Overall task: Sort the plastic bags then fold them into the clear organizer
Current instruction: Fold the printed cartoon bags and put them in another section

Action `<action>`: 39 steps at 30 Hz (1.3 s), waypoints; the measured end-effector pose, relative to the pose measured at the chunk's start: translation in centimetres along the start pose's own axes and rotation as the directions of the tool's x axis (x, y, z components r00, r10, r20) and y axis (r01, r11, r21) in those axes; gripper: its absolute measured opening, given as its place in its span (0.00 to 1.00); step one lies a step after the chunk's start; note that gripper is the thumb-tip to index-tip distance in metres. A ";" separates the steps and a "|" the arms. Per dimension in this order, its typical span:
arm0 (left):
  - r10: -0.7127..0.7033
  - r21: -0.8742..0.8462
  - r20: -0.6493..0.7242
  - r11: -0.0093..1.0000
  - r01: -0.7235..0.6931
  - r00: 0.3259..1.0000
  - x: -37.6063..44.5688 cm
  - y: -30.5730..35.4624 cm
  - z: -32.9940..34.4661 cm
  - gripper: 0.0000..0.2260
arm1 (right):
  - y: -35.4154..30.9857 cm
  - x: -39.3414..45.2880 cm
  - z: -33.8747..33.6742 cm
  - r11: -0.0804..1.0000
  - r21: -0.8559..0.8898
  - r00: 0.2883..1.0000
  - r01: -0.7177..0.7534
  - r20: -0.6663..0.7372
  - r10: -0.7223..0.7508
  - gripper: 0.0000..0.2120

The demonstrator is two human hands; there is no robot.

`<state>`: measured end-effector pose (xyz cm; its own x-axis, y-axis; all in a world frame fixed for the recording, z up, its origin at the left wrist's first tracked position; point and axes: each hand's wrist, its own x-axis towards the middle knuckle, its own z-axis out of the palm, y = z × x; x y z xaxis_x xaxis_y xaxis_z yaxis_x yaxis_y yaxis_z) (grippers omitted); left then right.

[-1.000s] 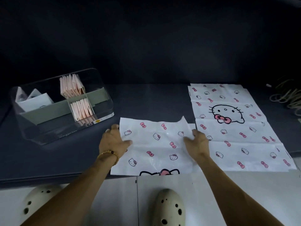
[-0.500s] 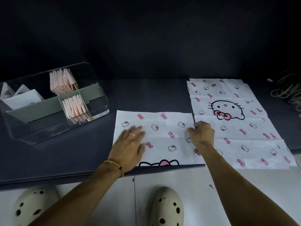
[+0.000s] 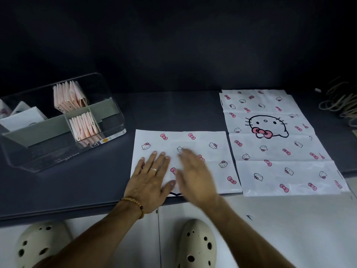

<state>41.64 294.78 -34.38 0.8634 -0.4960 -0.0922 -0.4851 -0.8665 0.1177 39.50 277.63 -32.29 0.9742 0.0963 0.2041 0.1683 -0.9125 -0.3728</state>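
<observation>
The folded printed bag (image 3: 185,161) lies flat at the tabletop's (image 3: 77,190) near edge, right of the clear organizer (image 3: 63,120). Both hands, left (image 3: 150,180) and blurred right (image 3: 195,176), rest flat-fingered on it, gripping nothing. Press outward to expel air before creasing again.

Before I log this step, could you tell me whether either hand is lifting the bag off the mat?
No: the left hand and right hand lie with straight fingers on the bag, which lies flat.

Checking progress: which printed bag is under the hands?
The folded near bag, under left hand and right hand; the unfolded bag lies untouched to its right.
</observation>
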 end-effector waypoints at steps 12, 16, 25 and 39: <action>0.111 -0.057 0.012 0.992 -0.110 0.994 -0.5 -0.6 -1.4 0.26 | 9.1 -4.8 -4.2 0.943 -0.287 0.926 0.168 0.373 -0.052 0.29; 0.087 -0.053 0.006 0.995 -0.086 0.996 -0.5 -0.6 -1.2 0.29 | 9.4 -5.2 -5.7 0.960 -0.248 0.936 0.132 0.350 -0.038 0.30; 0.064 -0.039 0.045 0.997 -0.062 0.997 -0.2 -0.6 -1.4 0.37 | 7.9 -5.2 -6.0 0.975 -0.127 0.947 0.185 0.289 -0.142 0.10; 0.037 -0.339 0.244 0.940 0.049 0.969 1.0 -2.1 -5.7 0.22 | 7.2 -1.3 -9.2 0.982 -0.007 0.872 -0.188 0.460 0.171 0.22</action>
<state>44.33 296.40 -29.04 0.7849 -0.5269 -0.3261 -0.3667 -0.8192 0.4409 38.07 267.28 -26.96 0.9469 0.1109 -0.3018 -0.0194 -0.9172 -0.3980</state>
